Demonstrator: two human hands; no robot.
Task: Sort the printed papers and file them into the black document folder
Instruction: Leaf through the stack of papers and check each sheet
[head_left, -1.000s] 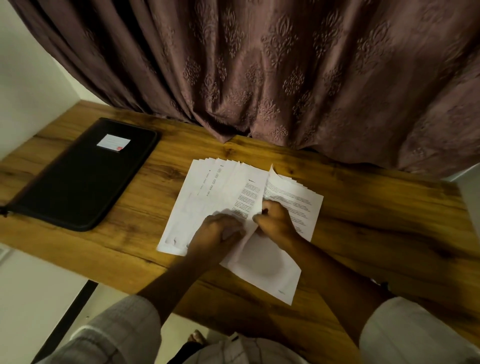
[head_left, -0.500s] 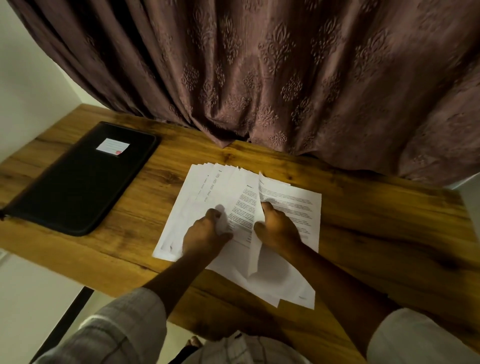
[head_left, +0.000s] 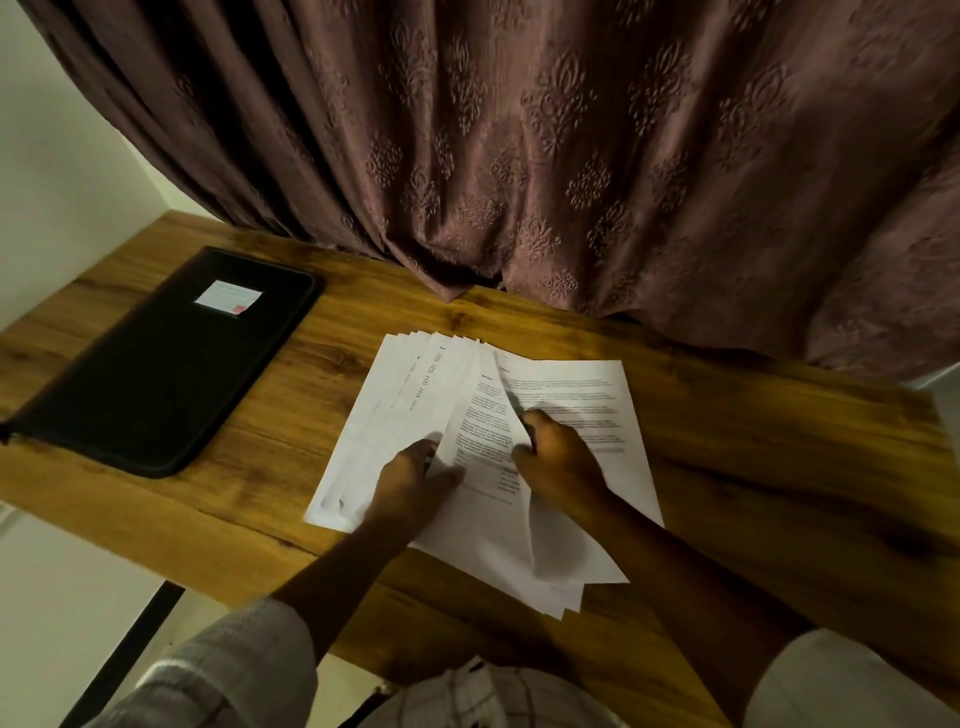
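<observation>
Compared with a second ago, the right hand (head_left: 558, 460) has peeled one sheet aside, pinching its edge, while the flat, released left hand (head_left: 410, 475) pins the fanned papers (head_left: 410, 395) beside the closed black folder (head_left: 166, 358).

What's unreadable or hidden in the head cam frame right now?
- Printed papers: text too small and blurred to read.
- Sheet count: the fan overlaps and both hands cover it.
- Black folder: closed, contents hidden; label illegible.
- Left hand fingers: motion-blurred.
- Right hand fingertips: tucked behind a lifted sheet.
</observation>
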